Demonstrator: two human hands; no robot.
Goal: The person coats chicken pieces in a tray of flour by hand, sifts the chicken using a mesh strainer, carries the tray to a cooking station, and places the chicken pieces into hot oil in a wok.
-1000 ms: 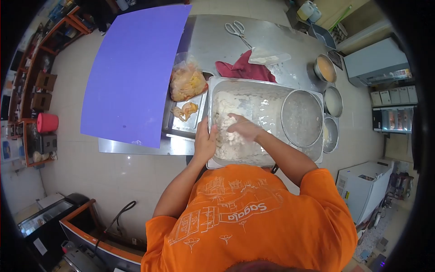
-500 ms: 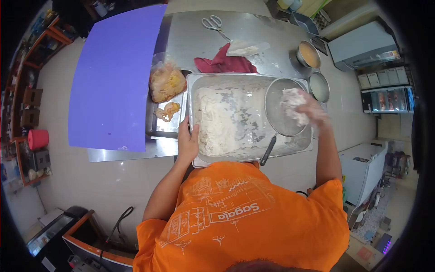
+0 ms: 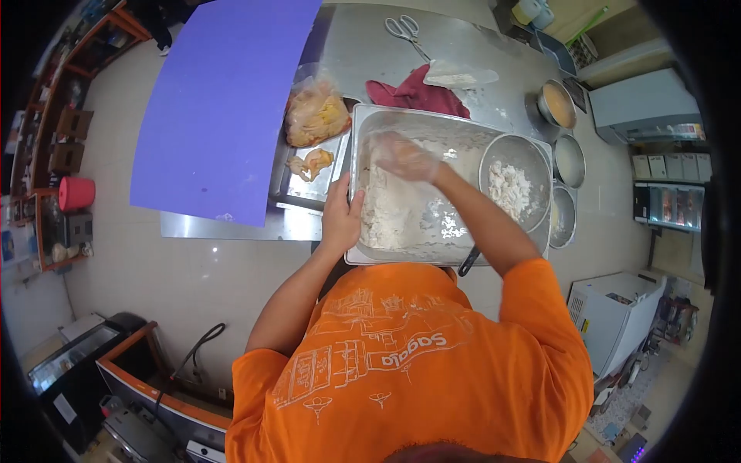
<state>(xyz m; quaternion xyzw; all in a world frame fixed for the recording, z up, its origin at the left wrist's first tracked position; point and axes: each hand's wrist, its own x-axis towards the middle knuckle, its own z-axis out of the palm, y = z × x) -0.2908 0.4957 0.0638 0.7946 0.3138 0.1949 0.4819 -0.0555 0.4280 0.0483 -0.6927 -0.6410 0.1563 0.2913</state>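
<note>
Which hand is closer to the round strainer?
Right. The right hand is over the flour, left of the strainer; the left hand is farther, at the pan's left edge.

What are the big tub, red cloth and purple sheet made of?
The tub looks like shiny metal, likely steel: it's grey and gleams. The red cloth seems dull fabric, lying in soft folds. The purple sheet may be smooth plastic: flat, even colour.

Stainless steel table (image 3: 351,46): purple sheet (image 3: 224,108) over left end; shallow metal tray (image 3: 329,157), deep rectangular pan (image 3: 440,128), maroon cloth (image 3: 405,96), scissors (image 3: 414,40), clear plastic piece (image 3: 463,75); orange-filled bowl (image 3: 559,106) near right edge.
</note>
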